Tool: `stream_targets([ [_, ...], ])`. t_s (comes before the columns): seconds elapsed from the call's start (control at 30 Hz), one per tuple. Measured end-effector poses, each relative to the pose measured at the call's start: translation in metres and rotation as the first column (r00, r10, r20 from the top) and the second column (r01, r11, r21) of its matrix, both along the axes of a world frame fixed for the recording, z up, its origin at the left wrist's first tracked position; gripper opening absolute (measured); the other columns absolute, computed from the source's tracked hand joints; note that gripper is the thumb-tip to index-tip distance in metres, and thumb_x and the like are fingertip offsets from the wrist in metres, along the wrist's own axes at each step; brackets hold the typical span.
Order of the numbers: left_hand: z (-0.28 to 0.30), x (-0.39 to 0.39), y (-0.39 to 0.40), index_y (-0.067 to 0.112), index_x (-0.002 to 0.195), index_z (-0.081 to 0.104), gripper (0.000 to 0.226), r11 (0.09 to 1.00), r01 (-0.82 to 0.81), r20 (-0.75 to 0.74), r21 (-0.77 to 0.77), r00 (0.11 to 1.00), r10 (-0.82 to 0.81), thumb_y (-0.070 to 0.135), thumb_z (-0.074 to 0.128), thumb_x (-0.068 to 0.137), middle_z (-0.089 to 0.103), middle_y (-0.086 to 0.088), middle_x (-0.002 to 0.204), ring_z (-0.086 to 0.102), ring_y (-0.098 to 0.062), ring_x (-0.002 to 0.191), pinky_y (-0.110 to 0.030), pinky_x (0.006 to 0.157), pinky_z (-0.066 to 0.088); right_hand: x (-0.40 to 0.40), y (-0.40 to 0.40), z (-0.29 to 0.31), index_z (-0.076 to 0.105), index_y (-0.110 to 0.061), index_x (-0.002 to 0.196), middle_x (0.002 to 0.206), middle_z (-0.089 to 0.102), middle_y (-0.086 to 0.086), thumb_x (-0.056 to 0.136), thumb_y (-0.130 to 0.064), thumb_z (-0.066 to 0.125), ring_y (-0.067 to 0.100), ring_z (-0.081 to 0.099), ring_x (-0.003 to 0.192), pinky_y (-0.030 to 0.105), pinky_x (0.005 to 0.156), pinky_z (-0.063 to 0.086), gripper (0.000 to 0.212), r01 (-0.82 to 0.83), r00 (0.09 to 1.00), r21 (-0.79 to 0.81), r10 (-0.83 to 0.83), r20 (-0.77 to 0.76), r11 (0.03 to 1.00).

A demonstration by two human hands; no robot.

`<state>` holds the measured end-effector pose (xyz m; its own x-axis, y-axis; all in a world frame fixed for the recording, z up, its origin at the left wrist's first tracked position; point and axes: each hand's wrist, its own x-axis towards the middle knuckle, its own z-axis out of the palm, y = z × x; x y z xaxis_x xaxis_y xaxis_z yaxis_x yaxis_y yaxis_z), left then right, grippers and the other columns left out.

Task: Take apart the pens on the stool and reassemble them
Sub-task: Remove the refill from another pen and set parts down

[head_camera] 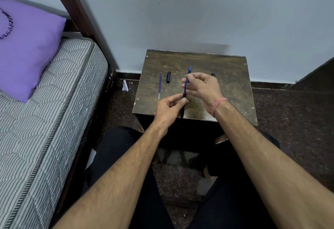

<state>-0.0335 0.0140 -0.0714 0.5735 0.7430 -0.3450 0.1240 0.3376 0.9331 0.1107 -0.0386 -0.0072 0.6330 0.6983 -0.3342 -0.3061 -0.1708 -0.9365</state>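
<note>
Above the worn wooden stool (226,69) my left hand (169,110) pinches a black pen barrel (182,108) that points down toward the stool's front edge. A blue refill (185,86) sticks out of the barrel's top, and my right hand (202,86) holds it near its upper end, beside a blue tip piece (189,70). A second blue refill (160,86) lies loose on the stool at the left. Next to it lies a black cap (168,77). Another small black part (213,74) peeks out behind my right hand.
A bed with a striped mattress (47,113) and a purple pillow (25,48) stands at the left. The stool sits against a pale wall (180,11). My knees in dark trousers (117,147) are just below the stool. A dark speckled floor (289,113) lies to the right.
</note>
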Motion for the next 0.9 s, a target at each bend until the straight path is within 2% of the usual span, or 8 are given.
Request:
stream_targets([
  [0.2,0.0011,-0.0023,0.0006,0.02,0.128,0.079,0.028,1.0,0.016,0.005,-0.018,1.0,-0.016,0.014,0.082,0.1,0.087,-0.005,0.114,0.081,-0.009,0.114,-0.015,0.097,0.058,-0.0016,0.0014,0.0,0.071,0.007,0.124,0.096,0.084,0.008,0.107,-0.017,0.07,0.016,0.083,0.083,0.025,0.068,0.064,0.03,0.011,1.0,-0.005,-0.011,-0.01,1.0],
  [0.33,0.0013,-0.0029,-0.0002,0.03,0.119,0.08,0.024,1.0,0.005,0.012,-0.023,1.0,-0.005,0.016,0.082,0.101,0.088,-0.002,0.113,0.081,-0.008,0.114,-0.018,0.1,0.06,-0.0008,0.0007,-0.0006,0.071,0.005,0.124,0.099,0.085,0.01,0.108,-0.018,0.069,0.019,0.083,0.087,0.027,0.069,0.065,0.029,0.016,1.0,-0.002,-0.016,-0.009,1.0],
  [0.43,0.0025,-0.0034,-0.0013,0.035,0.113,0.08,0.022,1.0,0.003,0.013,-0.016,1.0,-0.003,0.017,0.082,0.101,0.088,0.001,0.11,0.081,-0.006,0.114,-0.015,0.097,0.058,0.0009,0.0009,-0.0004,0.072,0.005,0.123,0.101,0.085,0.013,0.109,-0.02,0.068,0.024,0.084,0.093,0.029,0.072,0.066,0.029,0.02,1.0,-0.017,-0.02,-0.024,1.0],
  [0.53,0.0015,-0.0021,-0.0022,0.033,0.113,0.081,0.022,1.0,-0.012,0.017,-0.016,1.0,0.013,0.015,0.082,0.101,0.088,-0.002,0.11,0.081,-0.01,0.115,-0.021,0.102,0.057,0.0002,0.0005,0.0006,0.071,0.008,0.122,0.104,0.084,0.016,0.108,-0.02,0.069,0.03,0.084,0.1,0.03,0.072,0.066,0.031,0.019,0.998,-0.032,-0.021,-0.065,0.999],
  [0.63,0.0011,-0.0023,-0.0012,0.029,0.12,0.081,0.023,1.0,0.0,0.014,-0.021,1.0,0.001,0.017,0.083,0.1,0.088,-0.002,0.113,0.081,-0.009,0.116,-0.02,0.103,0.057,0.0018,0.0006,0.0035,0.071,0.002,0.12,0.103,0.085,0.014,0.108,-0.025,0.069,0.026,0.084,0.096,0.03,0.072,0.067,0.029,0.047,0.993,-0.009,-0.048,-0.104,0.999],
  [0.73,0.0002,-0.0019,-0.0016,0.017,0.13,0.08,0.031,1.0,0.001,0.006,-0.011,1.0,-0.001,0.016,0.083,0.1,0.087,-0.006,0.114,0.081,-0.016,0.118,-0.026,0.108,0.057,0.0037,0.0025,0.0052,0.072,0.002,0.123,0.103,0.085,0.012,0.109,-0.025,0.069,0.024,0.084,0.095,0.031,0.074,0.067,0.031,0.054,0.994,-0.009,-0.055,-0.095,0.998],
  [0.9,0.0033,-0.0002,-0.0038,0.007,0.134,0.078,0.033,1.0,-0.009,0.004,0.009,1.0,0.009,0.008,0.08,0.101,0.085,-0.015,0.118,0.08,-0.019,0.116,-0.014,0.094,0.058,0.0023,0.0031,0.0041,0.072,0.007,0.125,0.104,0.084,0.013,0.106,-0.024,0.072,0.019,0.084,0.088,0.028,0.071,0.066,0.035,0.025,0.997,-0.026,-0.026,-0.07,0.999],
])
